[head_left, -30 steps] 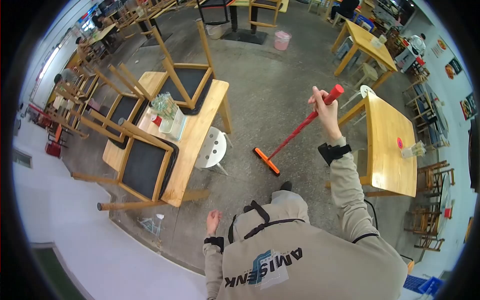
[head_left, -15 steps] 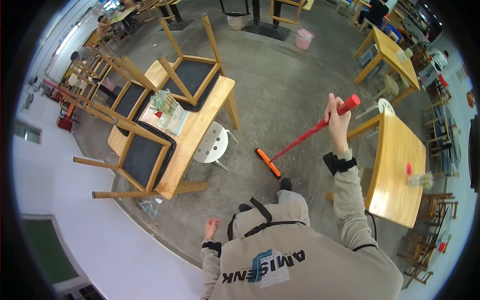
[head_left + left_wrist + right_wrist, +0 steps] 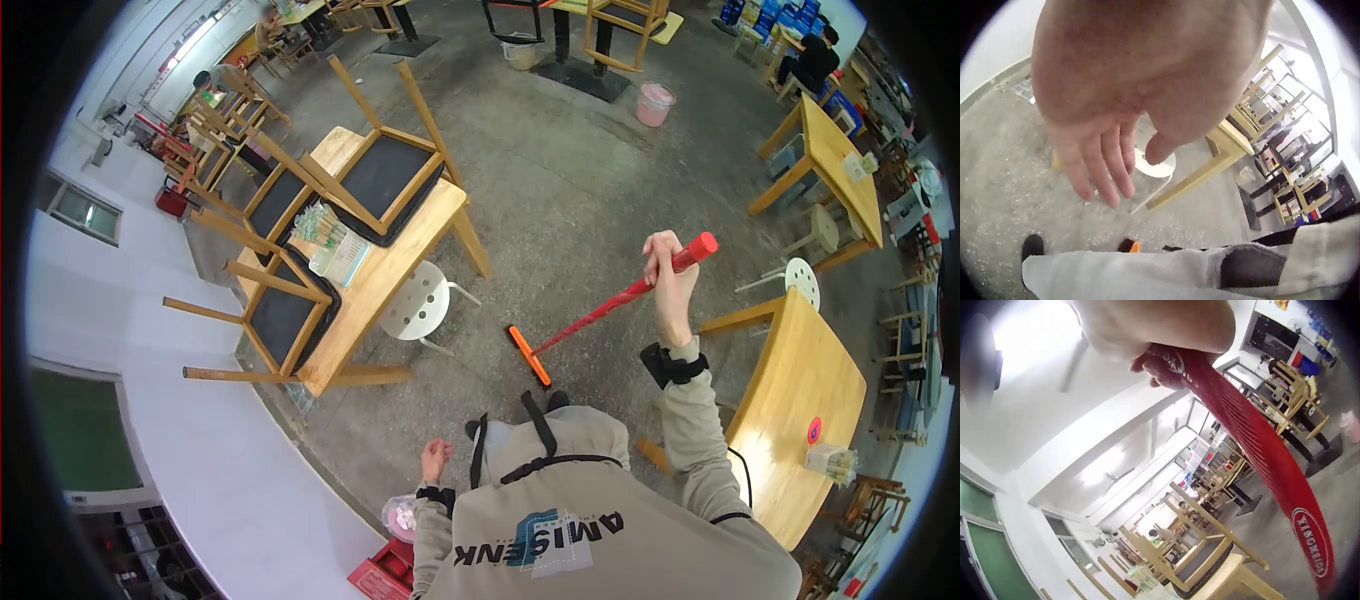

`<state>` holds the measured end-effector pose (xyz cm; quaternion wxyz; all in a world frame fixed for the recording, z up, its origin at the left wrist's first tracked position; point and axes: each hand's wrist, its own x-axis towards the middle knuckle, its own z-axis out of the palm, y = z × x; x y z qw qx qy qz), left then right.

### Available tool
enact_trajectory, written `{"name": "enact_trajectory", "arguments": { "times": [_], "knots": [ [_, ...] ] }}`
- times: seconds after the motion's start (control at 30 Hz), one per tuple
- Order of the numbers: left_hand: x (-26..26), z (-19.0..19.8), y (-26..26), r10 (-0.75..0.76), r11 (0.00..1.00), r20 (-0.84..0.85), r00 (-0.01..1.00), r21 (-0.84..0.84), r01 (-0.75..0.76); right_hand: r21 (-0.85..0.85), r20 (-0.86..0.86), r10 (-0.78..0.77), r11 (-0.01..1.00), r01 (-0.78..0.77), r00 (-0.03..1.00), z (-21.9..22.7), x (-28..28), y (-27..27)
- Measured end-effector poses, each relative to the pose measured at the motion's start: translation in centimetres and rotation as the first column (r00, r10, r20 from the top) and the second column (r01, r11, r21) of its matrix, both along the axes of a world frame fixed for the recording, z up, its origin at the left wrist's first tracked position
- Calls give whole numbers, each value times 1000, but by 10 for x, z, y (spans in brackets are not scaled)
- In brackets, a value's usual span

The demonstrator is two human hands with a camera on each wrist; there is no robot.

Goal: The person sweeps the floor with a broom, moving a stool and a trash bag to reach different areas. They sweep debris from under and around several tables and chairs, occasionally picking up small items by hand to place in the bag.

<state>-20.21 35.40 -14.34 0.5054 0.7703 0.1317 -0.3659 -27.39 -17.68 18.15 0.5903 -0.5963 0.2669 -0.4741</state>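
Note:
My right hand (image 3: pixel 672 285) grips the upper part of a push broom's red handle (image 3: pixel 610 312), its capped end sticking out past the fist. The broom's orange head (image 3: pixel 528 357), with dark bristles, is down on the grey floor just ahead of my shoes. In the right wrist view, fingers wrap the ribbed red handle (image 3: pixel 1247 434) below the hand. My left hand (image 3: pixel 435 460) hangs at my side and holds nothing. Its fingers (image 3: pixel 1110 159) hang loose in the left wrist view, where part of the orange head (image 3: pixel 1134 247) shows by my leg.
At left, upturned chairs (image 3: pixel 385 180) rest on a wooden table (image 3: pixel 440 215), with a white stool (image 3: pixel 415 305) beside it. Another wooden table (image 3: pixel 800 390) stands close on the right. Ahead is a pink bucket (image 3: pixel 655 104). A red box (image 3: pixel 385 572) sits near my left elbow.
The head view has turned left, so the right-hand table and pink bucket shift rightward. The red box has come into view. My feet have come closer together, while the right hand keeps its grip.

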Motion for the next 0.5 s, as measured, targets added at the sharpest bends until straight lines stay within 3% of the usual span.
{"name": "enact_trajectory", "arguments": {
  "times": [0.1,0.17,0.23,0.3,0.37,0.43,0.5],
  "knots": [
    [4,-7,-19,94,994,31,995,-61,-92,73,-6,-11,997,12,1000,-12,-8,-31],
    [17,-2,-47,-8,1000,77,997,-7,9,105,2,-18,994,17,1000,-16,-12,-50],
    [25,11,-78,-4,1000,75,997,-14,5,220,139,-223,957,189,965,-10,-14,-65],
    [40,12,-100,-129,990,89,988,-50,133,211,155,-319,935,284,935,8,-21,-80],
    [56,11,-121,-141,988,105,984,-52,147,203,222,-356,928,314,908,35,-30,-101],
    [71,18,-142,-153,986,115,982,-50,159,138,315,-305,952,275,899,62,-43,-125],
    [90,43,-174,-313,949,117,942,74,306,24,318,-286,956,293,904,88,-51,-142]
  ]
}}
